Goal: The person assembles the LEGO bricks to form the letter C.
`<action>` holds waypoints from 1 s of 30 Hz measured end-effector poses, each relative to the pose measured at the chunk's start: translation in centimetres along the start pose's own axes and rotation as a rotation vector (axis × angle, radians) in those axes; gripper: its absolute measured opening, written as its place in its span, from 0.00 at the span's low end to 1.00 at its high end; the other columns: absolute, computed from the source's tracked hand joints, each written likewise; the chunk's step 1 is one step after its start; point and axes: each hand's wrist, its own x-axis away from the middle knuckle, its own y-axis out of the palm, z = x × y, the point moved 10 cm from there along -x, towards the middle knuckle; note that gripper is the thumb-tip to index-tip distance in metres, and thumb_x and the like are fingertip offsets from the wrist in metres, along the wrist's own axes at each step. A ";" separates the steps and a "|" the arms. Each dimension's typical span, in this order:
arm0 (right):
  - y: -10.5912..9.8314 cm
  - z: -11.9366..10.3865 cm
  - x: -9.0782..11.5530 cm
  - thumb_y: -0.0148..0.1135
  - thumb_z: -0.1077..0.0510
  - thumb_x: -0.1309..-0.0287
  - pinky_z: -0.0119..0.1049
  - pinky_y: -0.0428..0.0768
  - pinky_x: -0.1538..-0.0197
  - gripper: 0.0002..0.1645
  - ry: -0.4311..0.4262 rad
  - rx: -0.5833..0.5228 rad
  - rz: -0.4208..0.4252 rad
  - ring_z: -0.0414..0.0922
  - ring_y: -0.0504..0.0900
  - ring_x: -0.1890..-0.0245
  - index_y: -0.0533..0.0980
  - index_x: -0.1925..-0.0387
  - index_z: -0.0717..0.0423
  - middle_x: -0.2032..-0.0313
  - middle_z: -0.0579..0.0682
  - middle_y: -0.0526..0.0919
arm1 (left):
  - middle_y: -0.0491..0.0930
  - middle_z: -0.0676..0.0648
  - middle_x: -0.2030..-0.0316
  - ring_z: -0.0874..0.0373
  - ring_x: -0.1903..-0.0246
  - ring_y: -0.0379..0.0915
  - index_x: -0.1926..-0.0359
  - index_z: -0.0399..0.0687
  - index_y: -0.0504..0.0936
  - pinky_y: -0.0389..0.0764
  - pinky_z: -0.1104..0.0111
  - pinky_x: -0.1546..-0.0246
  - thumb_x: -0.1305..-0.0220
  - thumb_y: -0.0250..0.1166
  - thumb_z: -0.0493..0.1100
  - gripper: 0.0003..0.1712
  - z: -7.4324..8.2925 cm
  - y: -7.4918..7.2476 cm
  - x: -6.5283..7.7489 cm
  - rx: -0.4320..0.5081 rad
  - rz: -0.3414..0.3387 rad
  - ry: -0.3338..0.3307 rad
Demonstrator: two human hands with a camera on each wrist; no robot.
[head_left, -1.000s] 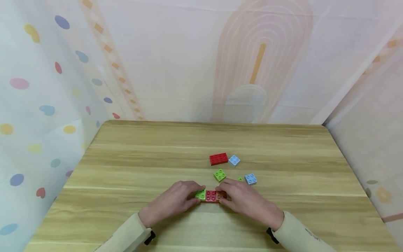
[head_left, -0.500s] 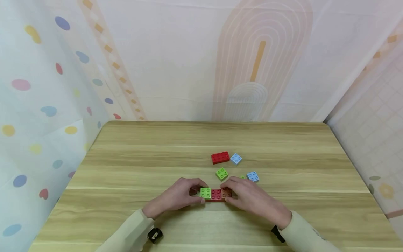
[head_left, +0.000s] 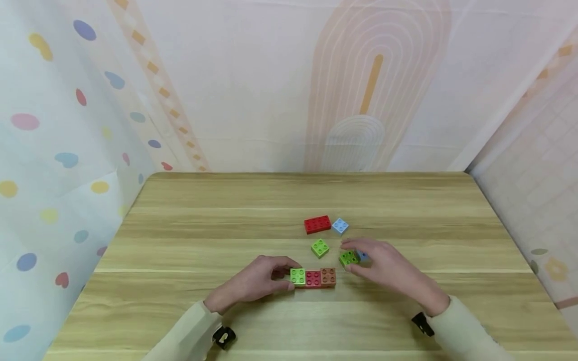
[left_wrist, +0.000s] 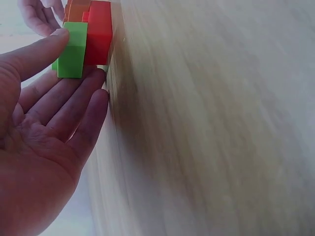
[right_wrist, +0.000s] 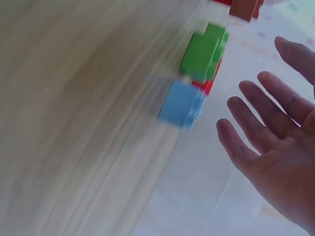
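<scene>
A red brick (head_left: 313, 279) lies flat near the table's front, with a light green brick (head_left: 297, 276) on its left end and a brown brick (head_left: 328, 277) on its right end. My left hand (head_left: 255, 282) pinches the light green brick's end, thumb (left_wrist: 60, 35) on the near side. My right hand (head_left: 388, 263) is over a loose green brick (head_left: 348, 257) and a light blue brick (head_left: 363, 255). Its fingers are spread and relaxed in the right wrist view, apart from the green brick (right_wrist: 201, 55) and the blue brick (right_wrist: 179, 103).
Behind the hands lie another red brick (head_left: 317, 224), a light blue brick (head_left: 340, 226) and a light green brick (head_left: 320, 248). A wooden table (head_left: 203, 200) carries everything. Patterned cloth (head_left: 253, 90) hangs behind it and along both sides.
My right hand has let go of the brown brick and moved right and a little away, to the loose green brick. The left hand stays at the light green brick.
</scene>
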 end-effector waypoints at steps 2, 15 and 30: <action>-0.3 0.7 0.0 0.73 0.54 0.36 0.56 0.78 0.36 0.25 -0.001 -0.011 -0.010 0.56 0.79 0.37 0.80 0.39 0.56 0.37 0.53 0.81 | 0.85 0.48 0.48 0.55 0.50 0.82 0.41 0.45 0.83 0.83 0.63 0.47 0.32 0.72 0.41 0.20 0.1 -0.1 0.0 -0.005 0.006 -0.001; 0.7 2.4 -0.9 0.76 0.59 0.41 0.60 0.70 0.30 0.30 -0.090 0.024 -0.145 0.61 0.71 0.30 0.79 0.38 0.57 0.36 0.54 0.80 | 0.86 0.49 0.48 0.59 0.50 0.82 0.40 0.46 0.82 0.83 0.66 0.48 0.32 0.71 0.42 0.20 0.3 0.3 -0.5 -0.004 0.009 -0.022; 0.9 2.3 -0.9 0.75 0.63 0.42 0.59 0.75 0.33 0.22 -0.091 0.097 -0.122 0.60 0.76 0.35 0.84 0.45 0.56 0.42 0.57 0.84 | 0.86 0.49 0.49 0.57 0.50 0.83 0.40 0.45 0.83 0.83 0.65 0.48 0.33 0.73 0.42 0.21 0.8 0.5 -1.3 -0.012 0.009 0.014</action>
